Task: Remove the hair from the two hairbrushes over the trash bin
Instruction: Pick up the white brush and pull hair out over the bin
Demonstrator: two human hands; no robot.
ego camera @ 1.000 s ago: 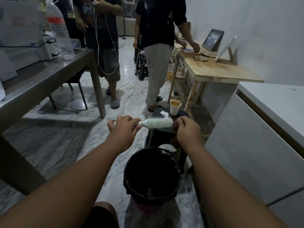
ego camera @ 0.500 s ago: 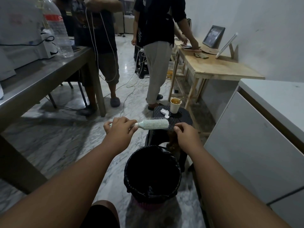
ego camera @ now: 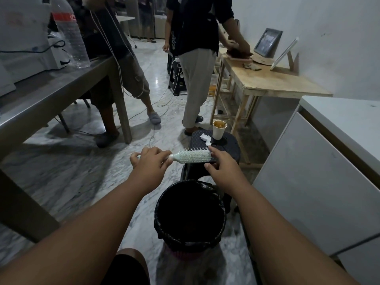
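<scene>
Black stool [ego camera: 230,144], cup [ego camera: 219,130] atop, stands behind bin [ego camera: 157,215].

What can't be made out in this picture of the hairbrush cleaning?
Head view only:
Inside the trash bin: black in dim light, any fallen hair lost.
The hairbrush handle: wrapped by the left hand.
Hair among the bristles: too small and dim.
Whether the right hand pinches anything: its own fingers hide that.
Second hairbrush: not in frame.

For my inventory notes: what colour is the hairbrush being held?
The hairbrush is pale mint green, best seen in head view.
</scene>
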